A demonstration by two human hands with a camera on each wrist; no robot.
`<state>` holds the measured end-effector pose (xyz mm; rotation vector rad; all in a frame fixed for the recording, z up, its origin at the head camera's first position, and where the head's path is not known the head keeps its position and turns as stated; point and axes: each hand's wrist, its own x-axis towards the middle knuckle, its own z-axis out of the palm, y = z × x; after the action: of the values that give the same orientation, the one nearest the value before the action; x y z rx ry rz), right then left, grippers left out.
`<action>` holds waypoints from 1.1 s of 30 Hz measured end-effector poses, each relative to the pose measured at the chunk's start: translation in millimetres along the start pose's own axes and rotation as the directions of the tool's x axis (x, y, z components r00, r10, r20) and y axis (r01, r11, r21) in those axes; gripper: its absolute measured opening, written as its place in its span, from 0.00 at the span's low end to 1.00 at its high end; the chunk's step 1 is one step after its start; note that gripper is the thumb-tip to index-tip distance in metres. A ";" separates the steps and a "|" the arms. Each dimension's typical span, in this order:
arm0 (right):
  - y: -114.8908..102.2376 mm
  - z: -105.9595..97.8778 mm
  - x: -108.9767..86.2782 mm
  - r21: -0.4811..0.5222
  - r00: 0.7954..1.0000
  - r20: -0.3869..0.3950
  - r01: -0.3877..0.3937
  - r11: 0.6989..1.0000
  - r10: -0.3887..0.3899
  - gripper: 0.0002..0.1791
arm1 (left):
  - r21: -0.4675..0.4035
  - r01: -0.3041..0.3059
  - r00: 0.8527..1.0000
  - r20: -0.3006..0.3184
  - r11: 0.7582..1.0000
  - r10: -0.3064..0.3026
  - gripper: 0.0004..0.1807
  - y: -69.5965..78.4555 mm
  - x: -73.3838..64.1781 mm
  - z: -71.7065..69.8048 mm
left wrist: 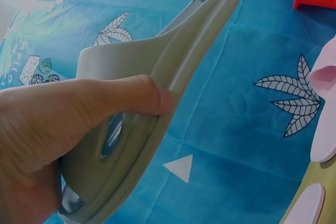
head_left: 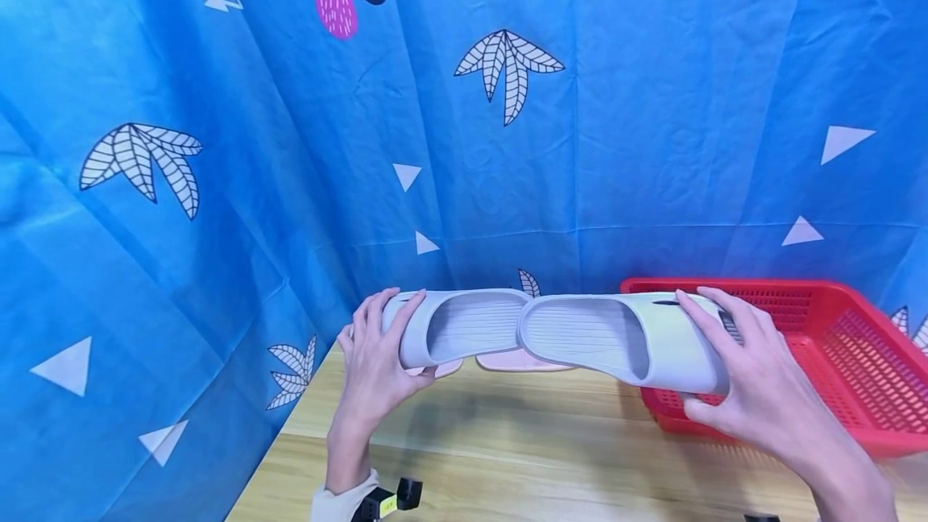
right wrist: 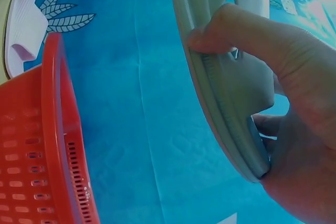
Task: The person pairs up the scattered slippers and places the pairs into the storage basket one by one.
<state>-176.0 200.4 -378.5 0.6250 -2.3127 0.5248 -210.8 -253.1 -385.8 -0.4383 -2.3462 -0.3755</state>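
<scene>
Two light grey slide slippers are held up above the table, heels toward each other and overlapping in the head view. My left hand grips the left slipper around its toe end, fingers over the top strap. In the left wrist view, the thumb presses along the side of that slipper, near its sole. My right hand holds the right slipper likewise by the toe end. The right wrist view shows the thumb against the side of this slipper, beside a slot in the strap.
A red plastic basket stands on the right, partly behind my right hand. Pink slippers lie on the wooden table behind the grey pair, mostly hidden in the head view. A blue patterned curtain hangs behind the table.
</scene>
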 end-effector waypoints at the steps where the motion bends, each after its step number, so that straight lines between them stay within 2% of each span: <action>1: 0.1 0.2 -0.1 0.001 1.000 0.003 0.001 1.000 -0.001 0.73 | -0.002 0.002 1.000 0.001 1.000 -0.002 0.58 0.5 0.1 0.3; 10: -1.6 0.3 0.2 0.021 1.000 -0.003 -0.016 1.000 0.016 0.72 | -0.014 -0.003 1.000 -0.014 1.000 0.002 0.56 0.4 -0.8 1.0; 16: -4.3 0.2 0.6 0.032 1.000 -0.011 0.004 0.999 -0.003 0.72 | -0.027 -0.013 0.999 -0.029 1.000 0.012 0.55 0.2 -0.3 1.3; 33: -12.4 4.5 2.2 0.023 1.000 0.003 0.021 1.000 -0.021 0.70 | -0.078 -0.040 0.999 -0.006 0.996 0.040 0.57 7.4 1.5 4.5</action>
<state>-172.8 187.5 -377.7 0.6612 -2.3038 0.5417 -211.5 -244.4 -386.9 -0.5199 -2.3212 -0.4496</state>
